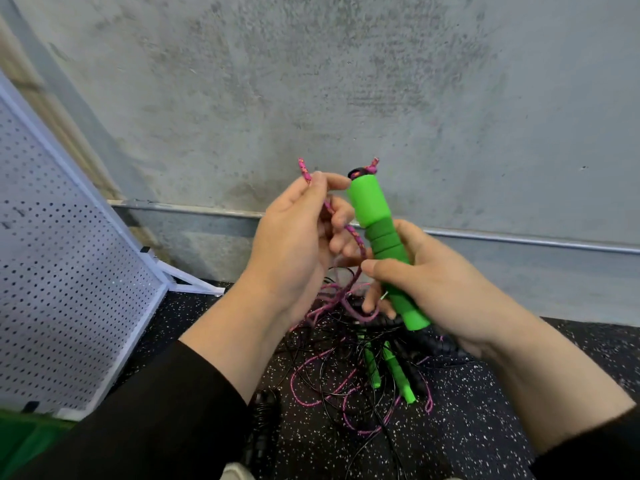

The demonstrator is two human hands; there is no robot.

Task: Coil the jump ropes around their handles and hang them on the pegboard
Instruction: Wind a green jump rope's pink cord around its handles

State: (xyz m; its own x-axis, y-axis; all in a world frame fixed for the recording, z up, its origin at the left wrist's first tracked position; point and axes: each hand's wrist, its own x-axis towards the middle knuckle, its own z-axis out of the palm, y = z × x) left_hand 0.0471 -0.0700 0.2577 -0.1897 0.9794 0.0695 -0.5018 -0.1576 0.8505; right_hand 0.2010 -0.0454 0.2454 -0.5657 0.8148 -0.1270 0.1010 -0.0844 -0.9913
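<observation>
My right hand grips a bright green jump rope handle, held upright and tilted a little left, with a knotted pink rope end at its top. My left hand pinches the pink braided rope near its free end, which sticks up above my fingers. The rope runs down between both hands to a tangle on the floor. The white pegboard leans at the left.
On the speckled black floor lies a tangle of pink and thin black ropes with two more green handles and black handles. A grey concrete wall stands close ahead. Something green sits at the bottom left.
</observation>
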